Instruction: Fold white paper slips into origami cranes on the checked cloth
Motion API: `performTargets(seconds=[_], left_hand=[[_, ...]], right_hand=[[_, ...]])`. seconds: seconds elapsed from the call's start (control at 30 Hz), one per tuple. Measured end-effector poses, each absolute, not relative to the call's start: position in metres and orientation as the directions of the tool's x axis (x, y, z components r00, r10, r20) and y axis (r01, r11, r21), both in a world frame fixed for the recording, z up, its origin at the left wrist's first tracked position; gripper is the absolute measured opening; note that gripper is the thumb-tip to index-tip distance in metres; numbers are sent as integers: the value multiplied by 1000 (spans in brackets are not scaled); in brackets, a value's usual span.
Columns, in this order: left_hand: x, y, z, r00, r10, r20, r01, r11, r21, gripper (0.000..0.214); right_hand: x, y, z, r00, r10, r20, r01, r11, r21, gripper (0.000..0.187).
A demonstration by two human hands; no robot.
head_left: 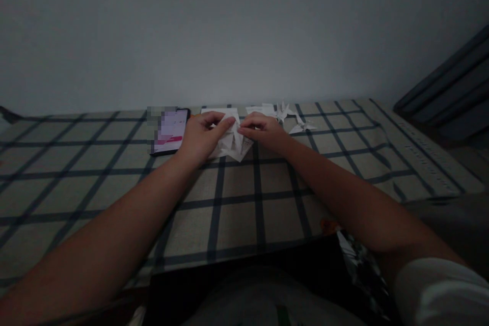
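Observation:
A partly folded white paper (236, 143) lies on the checked cloth (237, 198) near the wall. My left hand (201, 137) rests on its left side, fingers pressed down on a fold. From the right, my right hand (263, 131) pinches the paper's upper edge. Both hands meet over the paper at the middle of the view.
A phone (170, 131) with a lit screen lies just left of my left hand. Flat white sheets (260, 110) and two small folded paper figures (301, 125) sit behind and to the right, by the grey wall. A dark object (451, 97) stands at far right.

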State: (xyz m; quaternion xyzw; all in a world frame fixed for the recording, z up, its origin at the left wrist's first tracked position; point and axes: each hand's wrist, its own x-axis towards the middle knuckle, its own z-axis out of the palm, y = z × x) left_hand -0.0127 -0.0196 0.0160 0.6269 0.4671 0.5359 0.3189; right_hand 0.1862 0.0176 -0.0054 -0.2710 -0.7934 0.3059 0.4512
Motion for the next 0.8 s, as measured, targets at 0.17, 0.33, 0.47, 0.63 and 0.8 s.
performTargets(seconds=[0.17, 0.33, 0.47, 0.63, 0.8], left_hand=[[-11, -17, 15, 49, 955, 293, 95, -296, 950, 33], [-12, -19, 17, 119, 972, 205, 180, -224, 958, 45], [-11, -22, 18, 130, 966, 222, 167, -242, 956, 37], [-13, -18, 11, 110, 983, 149, 83, -159, 984, 24], [-14, -14, 5, 151, 981, 118, 34, -125, 992, 27]], right_hand=[[187, 19, -5, -386, 720, 576, 135, 662, -737, 31], [188, 17, -1, -313, 782, 539, 180, 606, -775, 31], [186, 15, 0, -317, 806, 499, 160, 564, -810, 31], [181, 12, -3, -378, 875, 301, 43, 342, -939, 36], [182, 13, -3, -371, 887, 276, 65, 321, -945, 37]])
